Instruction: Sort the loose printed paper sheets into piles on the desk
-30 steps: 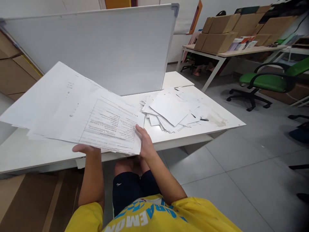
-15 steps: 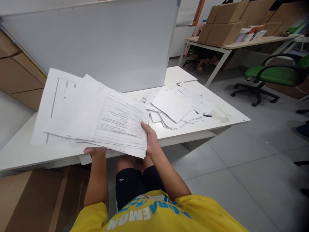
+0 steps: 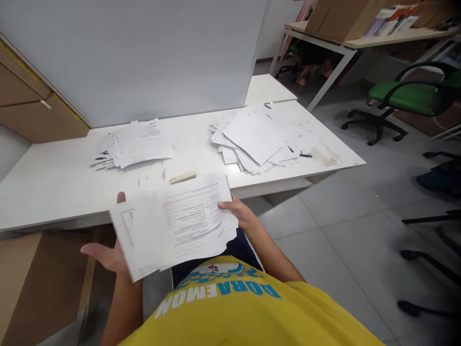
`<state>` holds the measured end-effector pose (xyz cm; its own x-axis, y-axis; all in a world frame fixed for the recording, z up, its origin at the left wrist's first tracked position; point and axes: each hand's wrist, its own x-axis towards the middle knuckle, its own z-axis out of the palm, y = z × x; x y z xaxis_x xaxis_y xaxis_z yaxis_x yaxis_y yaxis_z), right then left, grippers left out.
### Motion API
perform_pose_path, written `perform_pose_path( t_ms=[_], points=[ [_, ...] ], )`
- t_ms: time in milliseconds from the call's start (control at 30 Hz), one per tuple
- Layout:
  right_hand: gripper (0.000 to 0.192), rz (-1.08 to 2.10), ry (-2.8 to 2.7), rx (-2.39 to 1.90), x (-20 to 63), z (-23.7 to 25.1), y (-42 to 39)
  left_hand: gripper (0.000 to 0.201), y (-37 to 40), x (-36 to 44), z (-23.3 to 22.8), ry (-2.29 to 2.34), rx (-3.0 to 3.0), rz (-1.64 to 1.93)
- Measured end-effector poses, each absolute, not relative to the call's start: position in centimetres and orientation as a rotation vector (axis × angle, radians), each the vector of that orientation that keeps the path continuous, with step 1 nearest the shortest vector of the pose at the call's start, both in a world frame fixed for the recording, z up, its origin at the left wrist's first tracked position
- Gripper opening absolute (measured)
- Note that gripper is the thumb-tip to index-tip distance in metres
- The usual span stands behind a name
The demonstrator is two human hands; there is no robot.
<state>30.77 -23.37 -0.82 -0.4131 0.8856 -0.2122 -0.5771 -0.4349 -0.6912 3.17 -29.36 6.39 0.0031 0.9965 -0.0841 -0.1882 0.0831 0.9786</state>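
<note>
Below the near edge of the white table (image 3: 43, 192), over the lap, a sheaf of printed papers (image 3: 173, 223) is held in both hands: the left hand (image 3: 104, 254) lies open and flat beneath its left end, and the right hand (image 3: 239, 216) is pinched closed on its right edge. The sheaf seems to be in the gathering step, and squaring its fanned sheets would call for a firmer two-sided grip. Its long axis runs left to right, tilted up toward the right, with the printed face up.
</note>
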Motion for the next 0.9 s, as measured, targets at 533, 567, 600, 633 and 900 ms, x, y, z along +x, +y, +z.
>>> perform_pose_path(
  t_ms=[533, 567, 600, 633, 900],
  points=[
    [0.043, 1.882, -0.545, -1.087, 34.8, -5.3, -29.7, 0.084, -31.7, 5.3, -5.4, 1.079, 0.553, 1.16],
    [0.042, 1.891, -0.519, -1.098, 34.7, -5.7, -30.4, 0.083, -31.6, 5.4, -5.8, 1.08, 0.556, 1.149],
    [0.042, 1.911, -0.494, -1.104, 34.7, -6.0, -31.2, 0.083, -31.5, 5.5, -6.2, 1.087, 0.576, 1.142],
    [0.041, 1.94, -0.47, -1.108, 34.6, -6.4, -31.9, 0.084, -31.4, 5.7, -6.5, 1.089, 0.61, 1.143],
    [0.043, 1.856, -0.427, -1.156, 34.8, -7.0, -33.5, 0.082, -30.5, 7.6, -5.0, 0.89, 0.722, 1.208]
  ],
)
